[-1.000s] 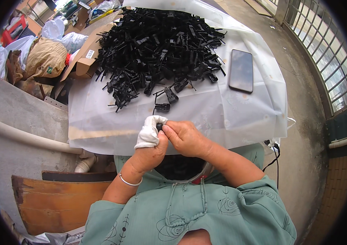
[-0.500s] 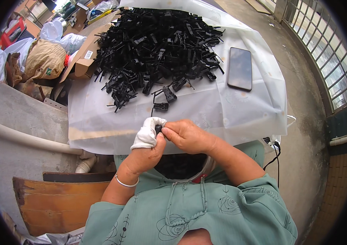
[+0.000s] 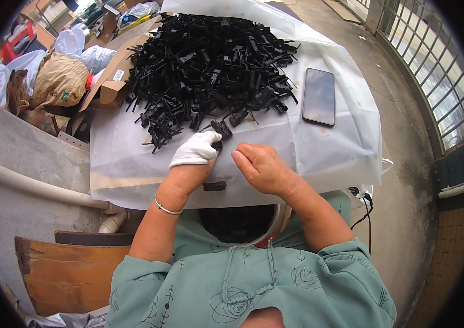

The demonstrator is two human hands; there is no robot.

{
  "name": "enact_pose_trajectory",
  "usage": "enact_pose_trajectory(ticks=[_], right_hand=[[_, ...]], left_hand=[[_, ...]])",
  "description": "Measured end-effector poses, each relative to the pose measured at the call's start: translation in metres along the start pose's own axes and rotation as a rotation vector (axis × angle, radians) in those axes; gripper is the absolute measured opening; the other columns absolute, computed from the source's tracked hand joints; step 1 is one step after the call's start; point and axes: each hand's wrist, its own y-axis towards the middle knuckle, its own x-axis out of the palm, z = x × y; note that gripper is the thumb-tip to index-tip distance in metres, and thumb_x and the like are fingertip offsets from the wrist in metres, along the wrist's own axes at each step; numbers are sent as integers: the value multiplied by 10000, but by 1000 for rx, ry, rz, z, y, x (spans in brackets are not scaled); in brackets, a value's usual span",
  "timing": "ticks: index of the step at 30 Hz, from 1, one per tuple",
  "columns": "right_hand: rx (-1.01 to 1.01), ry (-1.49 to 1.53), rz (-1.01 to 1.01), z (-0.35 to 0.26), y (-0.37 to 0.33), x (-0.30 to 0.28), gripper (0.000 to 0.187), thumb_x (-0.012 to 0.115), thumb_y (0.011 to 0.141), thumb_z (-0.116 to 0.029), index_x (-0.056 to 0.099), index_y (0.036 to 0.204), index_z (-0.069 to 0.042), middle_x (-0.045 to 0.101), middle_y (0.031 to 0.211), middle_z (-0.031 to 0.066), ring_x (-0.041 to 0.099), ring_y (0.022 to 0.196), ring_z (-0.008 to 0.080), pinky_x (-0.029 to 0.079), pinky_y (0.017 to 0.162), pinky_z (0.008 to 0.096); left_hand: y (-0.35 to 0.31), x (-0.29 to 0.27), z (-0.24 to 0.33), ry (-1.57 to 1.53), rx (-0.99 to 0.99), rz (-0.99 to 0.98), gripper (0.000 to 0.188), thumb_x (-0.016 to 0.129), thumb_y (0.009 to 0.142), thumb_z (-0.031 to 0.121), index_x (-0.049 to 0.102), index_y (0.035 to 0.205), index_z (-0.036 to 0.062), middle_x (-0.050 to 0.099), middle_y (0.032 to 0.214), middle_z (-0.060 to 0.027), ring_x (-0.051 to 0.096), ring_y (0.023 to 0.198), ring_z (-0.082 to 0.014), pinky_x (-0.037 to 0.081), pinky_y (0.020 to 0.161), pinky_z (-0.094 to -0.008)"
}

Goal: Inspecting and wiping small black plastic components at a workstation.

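Head view, looking down over a table covered with a translucent white plastic sheet.

Left hand, wearing a white fabric glove over the fingers, rests on the sheet near the table's front edge. Its fingertips close on a small black plastic clip piece; the grip looks like a pinch, though most of the piece is hidden behind the glove. A thin silver bangle sits on the left wrist.

Right hand is bare, loosely curled into a half fist just beside the left hand, thumb tip pointing toward the glove. It appears apart from the pinched piece by a narrow gap; cannot tell whether anything is inside the curled fingers.

A second small black plastic part shows just below the left hand, at the near edge of the sheet; whether it lies on the sheet or is in the air cannot be told.

Farther back on the sheet, a large heap of black plastic clip parts spreads across the table's far half, with a few stray pieces trailing toward the hands. A dark flat rectangular smartphone lies face up to the right of the heap, well apart from both hands.

Left of the table: an open brown cardboard box and a tan woven sack.
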Motion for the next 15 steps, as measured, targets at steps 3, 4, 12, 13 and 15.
enact_pose_trajectory(ticks=[3,4,12,13,15], right_hand=[[-79,-70,-3,3,-1,8,193,545,872,-162,510,763,-6,531,670,162,514,596,335,417,555,387],[-125,-97,9,4,-2,11,185,575,853,-164,515,764,-13,538,679,149,528,597,324,421,546,386],[-260,-90,97,-14,-9,25,195,668,789,-171,535,756,-33,550,671,91,529,545,237,419,503,327],[-224,-41,150,-13,-7,25,192,663,795,-167,537,757,-28,544,662,84,514,526,218,411,494,315],[-122,20,175,-10,-6,24,191,651,811,-168,538,759,-23,533,654,80,492,517,198,399,491,301]], left_hand=[[-16,2,8,-196,-169,55,234,591,807,92,575,1019,-5,624,960,-169,604,871,-309,480,779,-332],[-21,2,13,-362,-251,79,239,592,822,97,559,1034,-8,623,951,-164,607,849,-282,479,768,-323],[-36,-2,30,-1097,-524,169,222,529,917,103,510,1109,-6,586,909,-52,565,707,-95,475,570,-226],[-37,-3,31,-1097,-522,169,222,529,917,103,510,1109,-6,586,909,-52,565,707,-95,475,570,-226],[-39,-8,37,-1282,-450,101,228,514,923,98,498,1123,-11,584,921,-60,556,687,-90,481,572,-219]])
